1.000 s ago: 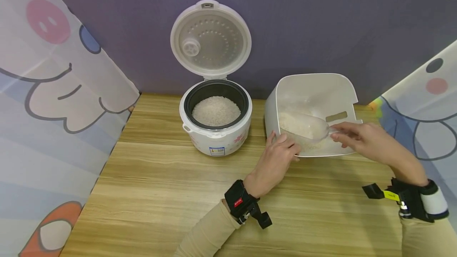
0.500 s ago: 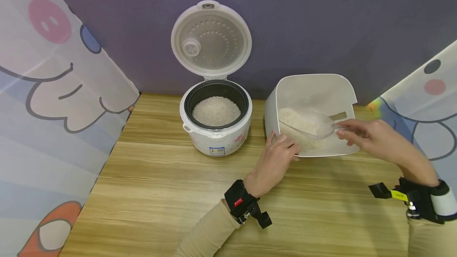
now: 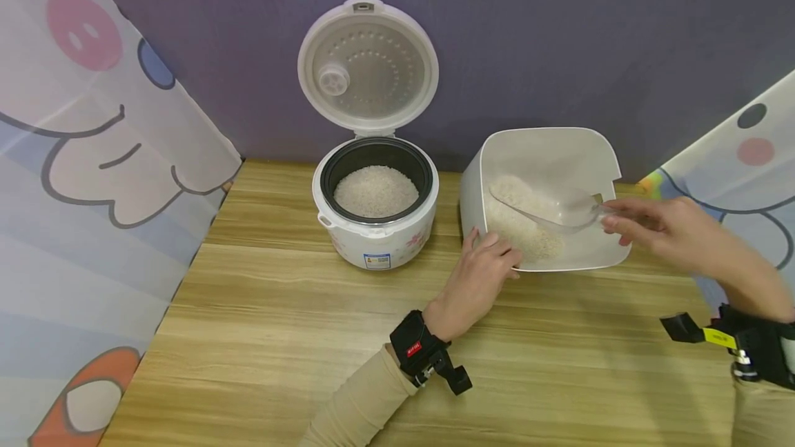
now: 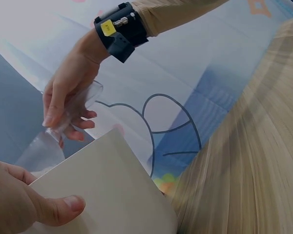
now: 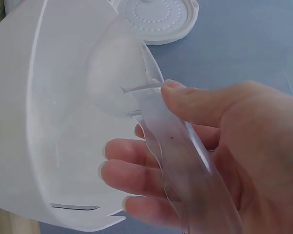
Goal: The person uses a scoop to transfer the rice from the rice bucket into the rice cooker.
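In the head view a white rice bin leans tilted on the wooden table, its mouth facing me and loose rice inside. My left hand grips its front-left rim; the left wrist view shows the thumb lying on the outer wall. My right hand holds a clear plastic scoop by the handle, with the scoop's bowl inside the bin near the rice. From the right wrist view, the thumb and curled fingers surround the clear handle. How much rice the scoop carries is hard to tell.
Left of the bin stands a white rice cooker, its lid raised and rice in the dark inner pot. A dark wall rises behind the table. Cartoon-printed curtains hang at both sides.
My right hand has drawn back to the right with the scoop, and more of the rice in the bin shows. The left hand and the bin have stayed in place.
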Motion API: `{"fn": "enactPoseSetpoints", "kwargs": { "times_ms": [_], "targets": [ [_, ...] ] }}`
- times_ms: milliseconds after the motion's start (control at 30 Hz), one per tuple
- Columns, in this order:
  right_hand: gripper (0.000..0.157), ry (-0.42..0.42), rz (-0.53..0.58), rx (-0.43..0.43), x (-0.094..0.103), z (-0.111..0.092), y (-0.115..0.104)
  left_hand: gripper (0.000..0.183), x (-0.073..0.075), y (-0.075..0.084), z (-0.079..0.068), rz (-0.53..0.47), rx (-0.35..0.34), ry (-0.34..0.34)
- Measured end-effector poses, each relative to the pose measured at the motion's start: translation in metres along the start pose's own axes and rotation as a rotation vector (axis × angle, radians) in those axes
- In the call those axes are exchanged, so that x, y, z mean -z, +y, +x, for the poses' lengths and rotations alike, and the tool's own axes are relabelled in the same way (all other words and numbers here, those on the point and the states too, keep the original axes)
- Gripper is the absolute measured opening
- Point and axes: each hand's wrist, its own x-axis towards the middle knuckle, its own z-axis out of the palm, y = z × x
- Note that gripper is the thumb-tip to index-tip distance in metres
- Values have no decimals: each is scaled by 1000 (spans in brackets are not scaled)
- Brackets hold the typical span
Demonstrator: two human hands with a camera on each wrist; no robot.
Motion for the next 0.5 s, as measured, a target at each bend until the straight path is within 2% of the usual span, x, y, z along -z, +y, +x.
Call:
{"fn": "enactPoseSetpoints", "kwargs": {
  "times_ms": [67, 267, 500],
  "targets": [
    [26, 8, 4, 27, 4, 2, 0, 19, 0, 0, 0, 1, 0, -2],
    [27, -25, 11, 18, 20, 14, -10, 20, -1, 0, 1, 4, -4, -9],
    [26, -20, -5, 68, 38, 49, -30, 21, -1, 1, 0, 18, -5, -6]
  ]
}}
